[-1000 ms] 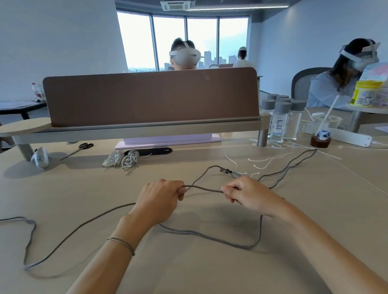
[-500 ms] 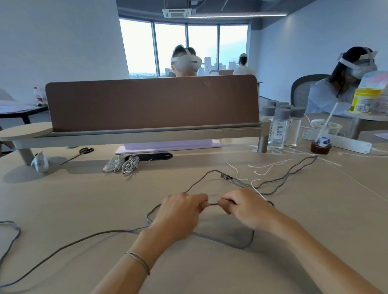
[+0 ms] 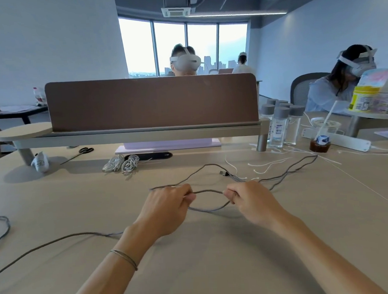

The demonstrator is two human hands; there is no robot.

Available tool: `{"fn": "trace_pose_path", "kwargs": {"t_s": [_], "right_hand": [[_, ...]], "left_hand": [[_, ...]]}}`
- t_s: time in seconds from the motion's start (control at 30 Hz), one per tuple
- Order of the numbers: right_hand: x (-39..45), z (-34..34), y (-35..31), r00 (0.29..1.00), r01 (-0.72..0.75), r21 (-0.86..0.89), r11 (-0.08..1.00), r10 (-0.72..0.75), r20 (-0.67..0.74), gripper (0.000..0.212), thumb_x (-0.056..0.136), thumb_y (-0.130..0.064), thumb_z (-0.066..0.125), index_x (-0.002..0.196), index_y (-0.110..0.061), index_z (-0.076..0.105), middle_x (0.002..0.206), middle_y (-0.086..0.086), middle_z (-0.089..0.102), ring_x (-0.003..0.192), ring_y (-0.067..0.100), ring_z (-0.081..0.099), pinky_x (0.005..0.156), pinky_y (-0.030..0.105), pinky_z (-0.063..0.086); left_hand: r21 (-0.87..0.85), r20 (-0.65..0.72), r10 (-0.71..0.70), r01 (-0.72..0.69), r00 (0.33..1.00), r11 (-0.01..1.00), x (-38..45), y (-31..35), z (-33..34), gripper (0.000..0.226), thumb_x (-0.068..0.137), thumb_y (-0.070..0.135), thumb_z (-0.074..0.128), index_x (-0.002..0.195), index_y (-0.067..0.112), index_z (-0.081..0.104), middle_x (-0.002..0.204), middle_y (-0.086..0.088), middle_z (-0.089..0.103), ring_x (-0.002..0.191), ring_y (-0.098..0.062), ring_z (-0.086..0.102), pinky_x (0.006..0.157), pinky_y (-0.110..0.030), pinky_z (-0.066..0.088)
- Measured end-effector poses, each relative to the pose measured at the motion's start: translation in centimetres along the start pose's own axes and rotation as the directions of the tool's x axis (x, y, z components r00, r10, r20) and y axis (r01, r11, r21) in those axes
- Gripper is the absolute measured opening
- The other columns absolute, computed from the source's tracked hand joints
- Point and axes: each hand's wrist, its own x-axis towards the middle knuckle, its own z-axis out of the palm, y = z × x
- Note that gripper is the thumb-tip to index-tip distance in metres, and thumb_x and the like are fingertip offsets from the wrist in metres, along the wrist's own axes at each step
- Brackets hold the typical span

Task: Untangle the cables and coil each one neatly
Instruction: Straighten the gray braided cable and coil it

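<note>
Grey braided cable (image 3: pixel 209 191) sprawls over the desk (image 3: pixel 216 268), limp, light, kink-prone. Left hand (image 3: pixel 166 205) and right hand (image 3: pixel 251 200) each pinch it, fingers curled, short span between. Best gripped near the plug end (image 3: pixel 224 173), feeding loops.

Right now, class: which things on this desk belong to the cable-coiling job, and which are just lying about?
Job:
grey cable, gripped by left hand and right hand
coiled white cables

Lying about:
scissors
water bottles
power strip
</note>
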Motion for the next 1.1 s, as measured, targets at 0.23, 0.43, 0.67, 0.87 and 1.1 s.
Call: {"fn": "trace_pose_path", "kwargs": {"t_s": [0.23, 0.43, 0.67, 0.87, 1.1], "right_hand": [[-0.6, 0.8, -2.3, 0.99, 0.133, -0.036, 0.99, -0.131, 0.052, 0.032, 0.105, -0.04, 0.044, 0.077, -0.024, 0.046, 0.061, -0.003, 0.049, 0.065, 0.022, 0.046, 0.061, 0.04, 0.038], [0.0, -0.2, 0.0, 0.995, 0.103, -0.016, 0.995, -0.103, 0.003, 0.033, 0.104, -0.037, 0.045, 0.075, -0.021, 0.048, 0.054, -0.004, 0.046, 0.055, 0.016, 0.044, 0.062, 0.037, 0.043], [-0.4, 0.9, -1.0, 0.986, 0.164, -0.093, 0.982, -0.165, -0.013, 0.03, 0.104, -0.035, 0.047, 0.075, -0.025, 0.047, 0.053, -0.005, 0.045, 0.059, 0.024, 0.047, 0.059, 0.039, 0.04], [-0.2, 1.0, -1.2, 0.988, 0.154, -0.092, 0.984, -0.151, 0.044, 0.034, 0.105, -0.038, 0.045, 0.073, -0.026, 0.042, 0.058, -0.004, 0.047, 0.065, 0.026, 0.046, 0.065, 0.04, 0.043], [0.0, 0.1, 1.0, 0.998, 0.049, -0.112, 0.992, -0.052, -0.025, 0.032, 0.103, -0.039, 0.041, 0.077, -0.021, 0.048, 0.062, 0.001, 0.058, 0.065, 0.027, 0.055, 0.069, 0.042, 0.052]], "left_hand": [[0.127, 0.096, 0.124, -0.136, 0.988, 0.983, 0.3, 2.2, 1.6, 0.017, 0.105, 0.035, 0.034, 0.089, 0.03, 0.039, 0.078, 0.006, 0.058, 0.071, -0.025, 0.053, 0.061, -0.035, 0.031], [0.104, 0.009, 0.025, -0.026, 1.0, 0.994, 0.9, -1.5, 0.3, 0.021, 0.104, 0.034, 0.039, 0.083, 0.029, 0.04, 0.074, 0.0, 0.059, 0.067, -0.034, 0.051, 0.059, -0.037, 0.04], [0.092, 0.082, 0.159, -0.166, 0.984, 0.982, 0.0, 2.0, 2.4, 0.026, 0.105, 0.045, 0.033, 0.111, 0.031, 0.054, 0.097, 0.003, 0.071, 0.084, -0.029, 0.065, 0.072, -0.04, 0.048], [0.1, 0.086, 0.129, -0.137, 0.988, 0.986, 1.0, 0.7, 2.5, 0.018, 0.105, 0.035, 0.034, 0.089, 0.03, 0.041, 0.085, 0.0, 0.067, 0.077, -0.033, 0.061, 0.064, -0.038, 0.043], [0.066, -0.008, -0.054, 0.055, 0.998, 0.996, 0.8, -3.3, 1.3, 0.028, 0.105, 0.041, 0.035, 0.091, 0.024, 0.054, 0.075, -0.003, 0.061, 0.077, -0.039, 0.058, 0.061, -0.037, 0.035]]}}
